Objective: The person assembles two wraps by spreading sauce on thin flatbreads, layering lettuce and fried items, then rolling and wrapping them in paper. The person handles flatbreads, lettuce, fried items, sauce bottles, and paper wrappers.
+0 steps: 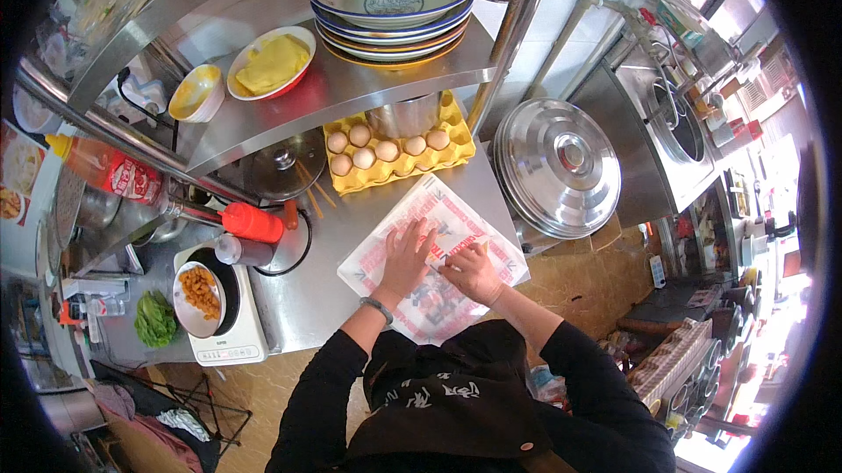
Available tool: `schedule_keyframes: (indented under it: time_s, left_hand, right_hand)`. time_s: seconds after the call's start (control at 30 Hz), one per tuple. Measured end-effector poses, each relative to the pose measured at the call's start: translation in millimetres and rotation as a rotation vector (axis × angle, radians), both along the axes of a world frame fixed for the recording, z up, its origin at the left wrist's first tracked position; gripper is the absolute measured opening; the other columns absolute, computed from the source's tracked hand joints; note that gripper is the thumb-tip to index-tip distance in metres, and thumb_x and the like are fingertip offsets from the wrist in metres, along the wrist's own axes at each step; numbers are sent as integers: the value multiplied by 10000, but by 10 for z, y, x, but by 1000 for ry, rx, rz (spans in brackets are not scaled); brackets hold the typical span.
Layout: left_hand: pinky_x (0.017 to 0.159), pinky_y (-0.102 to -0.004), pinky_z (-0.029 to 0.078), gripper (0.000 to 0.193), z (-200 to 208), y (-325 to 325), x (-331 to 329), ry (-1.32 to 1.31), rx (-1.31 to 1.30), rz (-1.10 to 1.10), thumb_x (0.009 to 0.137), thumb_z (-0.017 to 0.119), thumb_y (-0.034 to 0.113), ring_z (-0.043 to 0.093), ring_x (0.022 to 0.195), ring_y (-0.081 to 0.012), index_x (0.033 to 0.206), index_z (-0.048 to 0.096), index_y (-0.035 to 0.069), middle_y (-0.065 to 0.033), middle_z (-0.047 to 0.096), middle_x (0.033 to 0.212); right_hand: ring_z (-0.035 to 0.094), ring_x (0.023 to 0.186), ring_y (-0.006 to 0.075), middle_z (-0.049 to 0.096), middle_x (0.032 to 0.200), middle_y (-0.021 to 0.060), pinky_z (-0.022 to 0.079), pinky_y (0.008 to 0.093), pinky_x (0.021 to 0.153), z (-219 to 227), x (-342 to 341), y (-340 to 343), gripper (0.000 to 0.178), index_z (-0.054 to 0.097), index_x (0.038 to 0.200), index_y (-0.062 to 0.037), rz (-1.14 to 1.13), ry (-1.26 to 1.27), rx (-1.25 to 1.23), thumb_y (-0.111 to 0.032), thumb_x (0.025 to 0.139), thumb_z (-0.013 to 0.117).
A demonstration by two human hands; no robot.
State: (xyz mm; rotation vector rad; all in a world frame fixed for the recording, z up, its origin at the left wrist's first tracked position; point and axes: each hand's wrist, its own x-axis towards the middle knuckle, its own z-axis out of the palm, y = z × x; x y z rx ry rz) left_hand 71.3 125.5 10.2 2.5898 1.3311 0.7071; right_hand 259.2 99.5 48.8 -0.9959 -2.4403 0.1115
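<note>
A stack of white, red-printed food wrapping paper (373, 267) lies at an angle on the steel counter, its near corner close to my apron. My left hand (406, 264) rests flat on the top sheet, fingers spread. Beside it, my right hand (476, 275) has its fingers bent and pressed together on the paper, seemingly pinching a bit of the sheet; its fingertips are partly hidden. Behind the stack stands a yellow egg tray (399, 174) with several brown eggs and a metal container in it.
Left on the counter are a red squeeze bottle (252, 221), an induction cooker (235, 346), a bowl of fried pieces (200, 291) and lettuce (156, 319). Plates (391, 0) fill the shelf overhead. A big lidded pot (559, 170) stands at right.
</note>
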Motion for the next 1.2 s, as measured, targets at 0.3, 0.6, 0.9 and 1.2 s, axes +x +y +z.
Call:
schedule_keyframes:
  time_s: [0.3,0.6,0.9,1.2]
  left_hand:
    - [913,-475,345,582,-1,118,54,227,-110,-139,751,599,150,427,1169,-247,1300,412,105,-105,448,1295]
    - [893,-420,367,471,34,362,78,286,-333,-239,785,618,233,478,1072,-269,1206,461,93,-105,463,1227]
    - [850,-413,408,432,13,350,118,315,-200,-230,725,677,206,497,1046,-272,1097,507,68,-88,491,1127]
    - [809,-384,461,477,-56,476,169,224,-374,-253,593,766,181,529,983,-281,972,515,37,-106,531,1011]
  right_hand:
    - [520,854,172,528,837,-6,405,373,840,-549,10,-204,205,629,901,-116,-95,-106,2,-157,703,590]
    - [529,885,185,553,886,3,385,399,849,-562,-55,-129,215,628,920,-119,-142,-106,-23,-185,716,627]
    - [551,985,225,574,977,46,355,412,875,-256,-41,357,469,570,1046,-126,-357,-361,-455,-267,639,753]
    - [558,951,217,578,939,38,374,389,850,-236,-205,374,405,587,997,-118,-402,-481,-513,-225,638,741]
